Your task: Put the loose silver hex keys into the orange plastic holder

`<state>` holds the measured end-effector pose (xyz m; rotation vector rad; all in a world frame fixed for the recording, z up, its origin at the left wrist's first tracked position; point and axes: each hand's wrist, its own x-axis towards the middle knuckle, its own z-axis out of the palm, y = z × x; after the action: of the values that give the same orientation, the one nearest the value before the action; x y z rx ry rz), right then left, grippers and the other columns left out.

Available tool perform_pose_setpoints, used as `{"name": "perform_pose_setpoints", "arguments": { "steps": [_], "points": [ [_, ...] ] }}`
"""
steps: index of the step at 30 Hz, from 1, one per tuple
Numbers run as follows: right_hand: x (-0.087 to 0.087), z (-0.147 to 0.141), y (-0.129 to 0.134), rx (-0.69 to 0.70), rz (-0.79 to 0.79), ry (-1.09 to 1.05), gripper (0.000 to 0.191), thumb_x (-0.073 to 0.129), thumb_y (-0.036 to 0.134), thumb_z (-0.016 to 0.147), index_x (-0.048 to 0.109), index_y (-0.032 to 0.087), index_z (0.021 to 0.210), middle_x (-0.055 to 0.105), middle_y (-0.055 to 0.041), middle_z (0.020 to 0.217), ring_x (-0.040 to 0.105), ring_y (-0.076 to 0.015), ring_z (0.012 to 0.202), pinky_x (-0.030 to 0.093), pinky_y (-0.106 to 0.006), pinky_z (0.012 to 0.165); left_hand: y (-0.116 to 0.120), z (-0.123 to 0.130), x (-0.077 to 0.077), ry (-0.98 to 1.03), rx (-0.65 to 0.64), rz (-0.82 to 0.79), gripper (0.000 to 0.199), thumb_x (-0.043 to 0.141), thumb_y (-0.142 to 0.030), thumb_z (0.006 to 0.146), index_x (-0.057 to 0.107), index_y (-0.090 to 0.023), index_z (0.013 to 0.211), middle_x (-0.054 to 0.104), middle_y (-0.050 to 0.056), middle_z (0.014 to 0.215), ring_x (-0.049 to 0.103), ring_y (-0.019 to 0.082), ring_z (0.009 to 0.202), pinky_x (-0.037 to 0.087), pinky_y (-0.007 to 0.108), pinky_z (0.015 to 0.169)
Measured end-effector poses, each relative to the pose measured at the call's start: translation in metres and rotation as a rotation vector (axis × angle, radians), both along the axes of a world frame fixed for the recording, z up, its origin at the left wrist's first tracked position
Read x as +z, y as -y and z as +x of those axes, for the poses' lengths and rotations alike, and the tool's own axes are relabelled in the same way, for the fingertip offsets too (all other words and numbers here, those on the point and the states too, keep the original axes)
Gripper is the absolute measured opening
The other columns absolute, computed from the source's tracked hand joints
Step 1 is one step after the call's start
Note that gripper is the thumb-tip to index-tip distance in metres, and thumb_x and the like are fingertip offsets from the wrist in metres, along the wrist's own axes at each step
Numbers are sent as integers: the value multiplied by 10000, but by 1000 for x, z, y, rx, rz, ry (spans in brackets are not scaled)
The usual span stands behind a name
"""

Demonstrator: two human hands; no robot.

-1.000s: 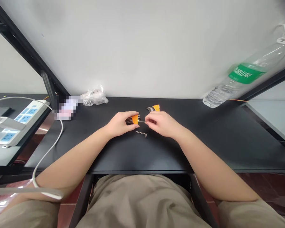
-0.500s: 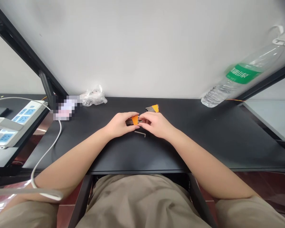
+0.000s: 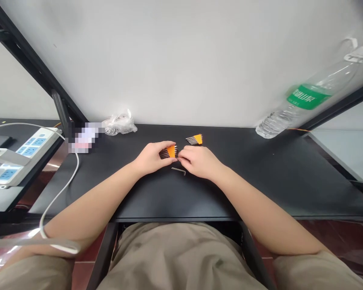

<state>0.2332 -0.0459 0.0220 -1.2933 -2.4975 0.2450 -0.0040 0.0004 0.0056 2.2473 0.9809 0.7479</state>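
Note:
My left hand grips a hex key set, an orange holder with several dark metal keys through it, between thumb and fingers. Close against the right side of this set, my right hand is closed, its thumb and fingertips pinched together; what they hold, if anything, is too small to make out. A loose L-shaped hex key lies on the black table just below the hands. Behind my right hand rests a second hex key set with the same kind of orange holder.
Crumpled clear plastic bag sits against the wall at back left. A large clear bottle with a green label leans at back right. On the left are a white power strip and a white cable hanging past my left arm.
My right fingers have drawn slightly right and down from the held set, so more of its key ends show. My left hand stays about where it was.

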Motion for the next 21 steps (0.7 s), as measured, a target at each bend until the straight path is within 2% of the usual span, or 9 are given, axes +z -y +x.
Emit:
{"name": "perform_pose_setpoints", "arguments": {
  "steps": [3, 6, 9, 15, 21],
  "points": [
    [5, 5, 2, 37, -165, 17, 167, 638, 328, 963, 689, 212, 855, 668, -40, 878, 575, -164, 724, 367, -299, 633, -1, -1, 2, -35, 23, 1, 613, 756, -520, 852, 649, -238, 1386, 714, 60, 1360, 701, 264, 1202, 555, 390, 1082],
    [6, 6, 3, 68, -275, 86, 99, 684, 254, 901, 673, 214, 811, 670, -40, 895, 568, -157, 688, 358, -293, 592, -2, -2, 1, -45, 29, -7, 605, 748, -517, 858, 648, -242, 1387, 716, 57, 1357, 702, 266, 1198, 558, 395, 1080],
    [4, 4, 4, 59, -277, 108, 127, 641, 165, 894, 655, 206, 774, 677, -56, 878, 581, -169, 703, 363, -299, 592, -3, -1, -1, -33, 22, -7, 616, 755, -529, 853, 647, -246, 1389, 709, 54, 1370, 695, 266, 1214, 548, 392, 1096],
    [4, 7, 1, 65, -346, 48, 192, 576, 149, 933, 700, 219, 804, 710, -54, 918, 611, -176, 734, 409, -300, 636, -3, -1, -2, -30, 22, -9, 630, 763, -540, 843, 649, -241, 1386, 711, 57, 1367, 695, 268, 1211, 543, 395, 1098],
    [4, 3, 3, 30, -308, 69, 175, 624, 137, 884, 653, 209, 728, 692, -57, 851, 593, -175, 694, 377, -300, 594, -3, -1, -1, -34, 16, -5, 612, 759, -522, 853, 647, -248, 1389, 702, 52, 1382, 692, 264, 1218, 542, 393, 1101]
  ]
}}
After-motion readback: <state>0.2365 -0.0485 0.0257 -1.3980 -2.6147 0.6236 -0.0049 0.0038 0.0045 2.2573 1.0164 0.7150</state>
